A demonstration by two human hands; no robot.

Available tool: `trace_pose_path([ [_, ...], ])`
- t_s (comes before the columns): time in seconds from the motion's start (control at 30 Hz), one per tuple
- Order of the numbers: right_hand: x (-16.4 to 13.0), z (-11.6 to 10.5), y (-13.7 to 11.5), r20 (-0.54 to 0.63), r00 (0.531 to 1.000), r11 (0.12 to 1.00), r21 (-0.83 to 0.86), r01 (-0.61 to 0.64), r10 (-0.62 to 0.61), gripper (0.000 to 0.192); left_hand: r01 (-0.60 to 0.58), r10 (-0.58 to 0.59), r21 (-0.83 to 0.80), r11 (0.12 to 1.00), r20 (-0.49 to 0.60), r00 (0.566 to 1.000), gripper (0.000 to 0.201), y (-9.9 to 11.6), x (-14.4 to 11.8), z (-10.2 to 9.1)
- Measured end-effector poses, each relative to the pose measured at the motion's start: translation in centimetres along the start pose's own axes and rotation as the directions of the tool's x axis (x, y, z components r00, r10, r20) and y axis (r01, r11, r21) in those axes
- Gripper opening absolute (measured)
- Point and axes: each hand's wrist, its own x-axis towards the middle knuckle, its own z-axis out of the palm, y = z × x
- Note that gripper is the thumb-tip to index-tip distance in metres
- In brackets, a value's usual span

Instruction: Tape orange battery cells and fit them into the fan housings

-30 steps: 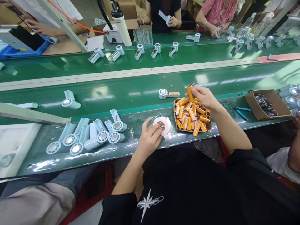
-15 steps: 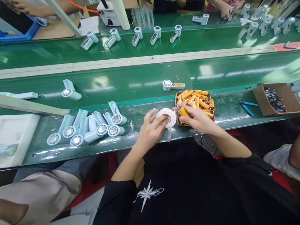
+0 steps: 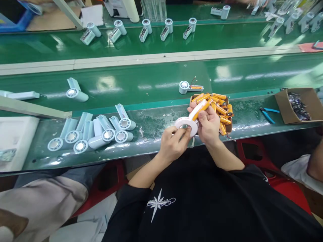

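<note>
My left hand (image 3: pixel 174 141) is closed on a roll of white tape (image 3: pixel 180 122), its fingers through the core. In my right hand (image 3: pixel 210 126) is an orange battery cell (image 3: pixel 200 111), held tilted. A white strip of tape (image 3: pixel 200 107) lies along the cell's side, close to the roll. Both hands are together over the front edge of the bench. Just behind my right hand stands a cardboard box (image 3: pixel 230 125) filled with orange battery cells (image 3: pixel 221 111), partly hidden by the hand.
Several pale-blue fan housings (image 3: pixel 108 134) lie on the left of the bench. Behind the box, one housing (image 3: pixel 184 87) holds an orange cell with wires. Blue-handled cutters (image 3: pixel 267 116) and a carton of small dark parts (image 3: pixel 285 111) are at right. A person's leg (image 3: pixel 58 201) is at left.
My left hand has moved right with the tape roll, which has tipped flatter. My right hand has turned the cell, and a strip of tape now lies along it.
</note>
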Motion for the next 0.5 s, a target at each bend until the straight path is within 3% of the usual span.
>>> trace_pose_path([
  [0.1, 1.0, -2.7, -1.9, -0.007, 0.99, 0.983, -0.115, 0.14, -0.142, 0.054, -0.139, 0.162, -0.161, 0.977, 0.134, 0.978, 0.037, 1.4, -1.6, -1.3],
  [0.17, 1.9, -5.1, -4.0, -0.091, 0.93, 0.924, -0.183, 0.335, -0.355, 0.037, -0.102, 0.134, -0.133, 0.986, 0.258, 0.957, 0.032, 0.5, -2.7, -1.8],
  [0.23, 2.3, -6.6, -5.6, -0.117, 0.896, 0.891, -0.214, 0.4, -0.429, 0.029, 0.021, -0.001, -0.051, 0.998, 0.357, 0.934, 0.027, -2.3, -3.4, -2.2],
  [0.27, 2.2, -6.9, -6.1, -0.106, 0.902, 0.896, -0.216, 0.389, -0.418, 0.03, 0.088, -0.078, -0.007, 0.996, 0.379, 0.922, 0.027, -4.3, -3.5, -2.4],
  [0.37, 1.0, -6.4, -5.9, -0.017, 0.945, 0.925, -0.211, 0.315, -0.326, 0.049, 0.343, -0.399, 0.242, 0.908, 0.248, 0.883, 0.04, -11.0, -3.3, -3.7],
  [0.43, 0.0, -5.9, -5.2, 0.023, 0.953, 0.927, -0.225, 0.299, -0.302, 0.052, 0.517, -0.623, 0.461, 0.721, 0.104, 0.776, 0.054, -14.7, -2.7, -5.1],
  [0.5, -0.9, -5.9, -4.6, 0.013, 0.949, 0.916, -0.257, 0.307, -0.314, 0.045, 0.564, -0.778, 0.632, 0.531, 0.101, 0.62, 0.064, -17.3, -2.1, -6.3],
])
